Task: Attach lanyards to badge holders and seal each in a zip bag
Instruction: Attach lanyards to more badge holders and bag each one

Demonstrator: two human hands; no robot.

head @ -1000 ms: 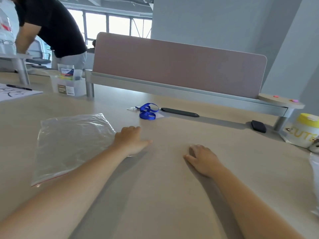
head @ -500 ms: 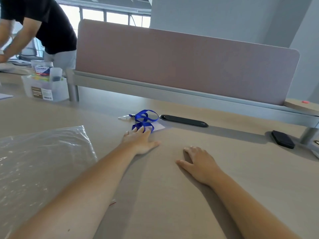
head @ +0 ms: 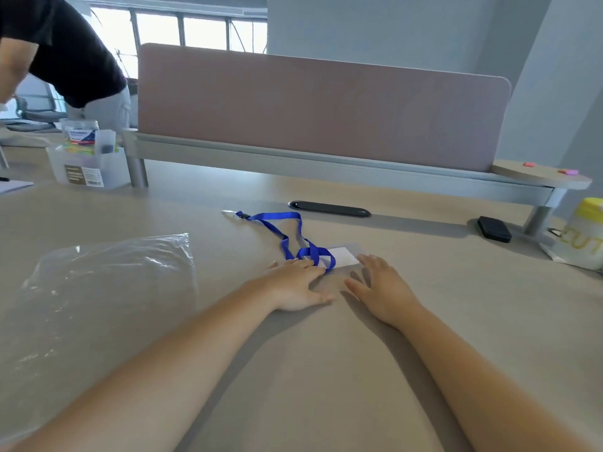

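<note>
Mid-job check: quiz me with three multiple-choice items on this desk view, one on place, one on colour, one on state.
1. The zip bag lies where?
A. left of both hands
B. behind the divider
C. under the right hand

2. The lanyard is:
A. red
B. blue
C. black

3. The left hand is:
A. lifted clear of the desk
B. flat, fingers on the lanyard
C. inside the bag

Answers: 1 A, the bag sits far left; 2 B, the strap is bright blue; 3 B, fingertips press the loop beside the badge holder.
</note>
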